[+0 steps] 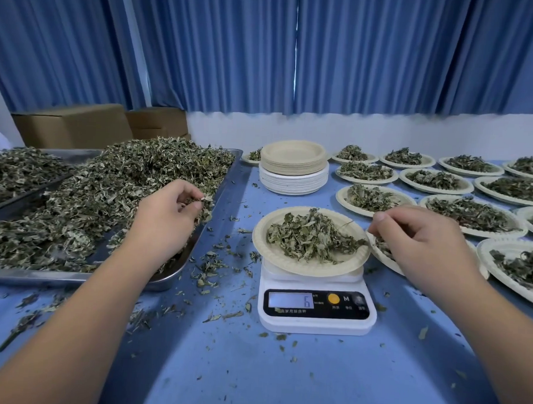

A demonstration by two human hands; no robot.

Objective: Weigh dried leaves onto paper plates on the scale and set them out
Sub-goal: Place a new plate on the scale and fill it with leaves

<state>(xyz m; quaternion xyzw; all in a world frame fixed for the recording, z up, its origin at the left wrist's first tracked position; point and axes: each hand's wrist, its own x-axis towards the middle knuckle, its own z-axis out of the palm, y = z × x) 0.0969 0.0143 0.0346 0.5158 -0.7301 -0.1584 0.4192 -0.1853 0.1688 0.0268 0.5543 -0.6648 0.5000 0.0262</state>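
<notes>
A white scale (pixel 317 308) stands on the blue table and its display reads 6. On it sits a paper plate (pixel 269 247) with a heap of dried leaves (pixel 312 239). My left hand (pixel 167 217) is over the metal tray (pixel 170 277) of loose dried leaves (pixel 107 191) and pinches a few leaves between thumb and fingers. My right hand (pixel 422 239) hovers just right of the plate on the scale, with its fingers curled and pinching a thin stem. It partly covers another filled plate (pixel 382 252) behind it.
Several filled plates (pixel 472 215) lie in rows at the right. A stack of unused paper plates (pixel 293 166) stands behind the scale. A second tray of leaves (pixel 16 169) is at far left, cardboard boxes (pixel 79 126) behind it. Leaf crumbs (pixel 207 269) litter the table.
</notes>
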